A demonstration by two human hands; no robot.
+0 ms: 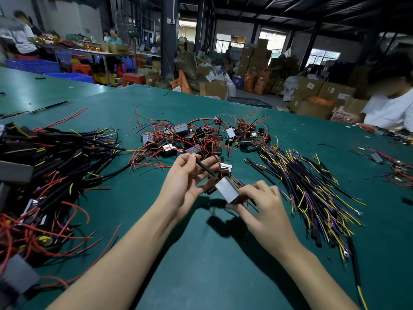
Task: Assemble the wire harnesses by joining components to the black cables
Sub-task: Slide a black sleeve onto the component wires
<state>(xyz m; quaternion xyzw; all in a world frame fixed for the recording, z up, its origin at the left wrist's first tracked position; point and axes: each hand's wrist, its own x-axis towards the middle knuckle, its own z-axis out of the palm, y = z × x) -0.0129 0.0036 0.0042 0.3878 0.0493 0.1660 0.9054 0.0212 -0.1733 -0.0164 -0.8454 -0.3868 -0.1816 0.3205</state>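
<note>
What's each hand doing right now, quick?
Left hand: pinches the black cable between thumb and fingers.
Right hand: grips the silver module by its near end.

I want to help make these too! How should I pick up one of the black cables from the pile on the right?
Probably pinch one of the black cables by its black sleeve near the middle, coming straight down from above. They lie flat and tangled on the green table, so the bare sleeve gives the firmest hold. Avoid the thin yellow and purple ends with ring terminals; those snag on neighbours.
</note>
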